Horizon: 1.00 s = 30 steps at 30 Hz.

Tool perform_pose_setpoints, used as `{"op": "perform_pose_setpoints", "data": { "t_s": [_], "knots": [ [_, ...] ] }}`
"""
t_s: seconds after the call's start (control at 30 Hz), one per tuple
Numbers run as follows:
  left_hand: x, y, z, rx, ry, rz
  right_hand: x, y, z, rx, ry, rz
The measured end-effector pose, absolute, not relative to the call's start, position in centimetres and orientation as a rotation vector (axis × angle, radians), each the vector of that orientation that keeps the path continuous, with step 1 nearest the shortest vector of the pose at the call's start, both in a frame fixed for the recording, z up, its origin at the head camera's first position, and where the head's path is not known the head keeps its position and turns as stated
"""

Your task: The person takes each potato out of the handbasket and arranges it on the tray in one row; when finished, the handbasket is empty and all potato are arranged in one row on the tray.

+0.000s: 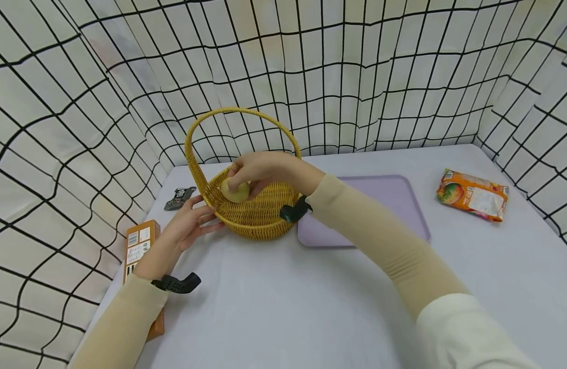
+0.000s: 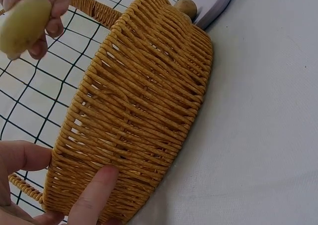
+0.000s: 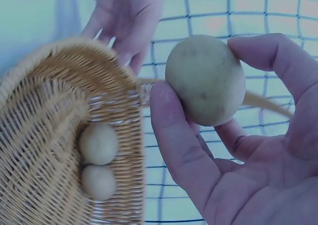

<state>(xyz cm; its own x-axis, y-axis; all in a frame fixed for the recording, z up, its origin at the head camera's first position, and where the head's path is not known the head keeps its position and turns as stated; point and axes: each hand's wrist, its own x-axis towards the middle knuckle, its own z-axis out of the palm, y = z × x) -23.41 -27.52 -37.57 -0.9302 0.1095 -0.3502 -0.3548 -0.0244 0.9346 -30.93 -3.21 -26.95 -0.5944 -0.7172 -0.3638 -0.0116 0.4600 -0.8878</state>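
Pale potato (image 3: 205, 80) was up by the left rim of the yellow wicker basket (image 1: 258, 233), pinched between the thumb and fingertips of the right hand (image 1: 262, 169). Two more potatoes (image 3: 99, 144) lay inside. Left hand (image 1: 196, 223) had fingers spread against the basket's outer wall; that bracing looked worth having against tipping. Best handling, by my read: light, even pinch, fingers clear of the rim, no dropping onto the others. Lilac tray (image 1: 409, 205) sat just right of the basket.
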Motion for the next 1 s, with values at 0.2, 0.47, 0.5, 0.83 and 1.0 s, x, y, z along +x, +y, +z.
{"op": "perform_pose_setpoints", "data": {
  "t_s": [0.2,0.47,0.5,0.83,1.0],
  "knots": [
    [-23.6,-27.5,-37.5,-0.261,1.932,2.028,-29.5,-1.5,-24.9,-0.656,1.940,-1.183],
    [-23.5,-27.4,-37.5,-0.267,1.927,2.033,-28.3,1.4,-23.7,-0.714,2.024,-1.130],
    [-23.5,-27.4,-37.5,-0.265,1.929,2.032,-28.2,1.8,-23.7,-0.714,2.030,-1.126],
    [-23.4,-27.4,-37.5,-0.254,1.948,2.015,-28.0,6.1,-24.6,-0.639,2.077,-1.094],
    [-23.4,-27.4,-37.5,-0.255,1.943,2.018,-28.1,8.4,-25.3,-0.605,2.117,-1.071]
  ]
}}
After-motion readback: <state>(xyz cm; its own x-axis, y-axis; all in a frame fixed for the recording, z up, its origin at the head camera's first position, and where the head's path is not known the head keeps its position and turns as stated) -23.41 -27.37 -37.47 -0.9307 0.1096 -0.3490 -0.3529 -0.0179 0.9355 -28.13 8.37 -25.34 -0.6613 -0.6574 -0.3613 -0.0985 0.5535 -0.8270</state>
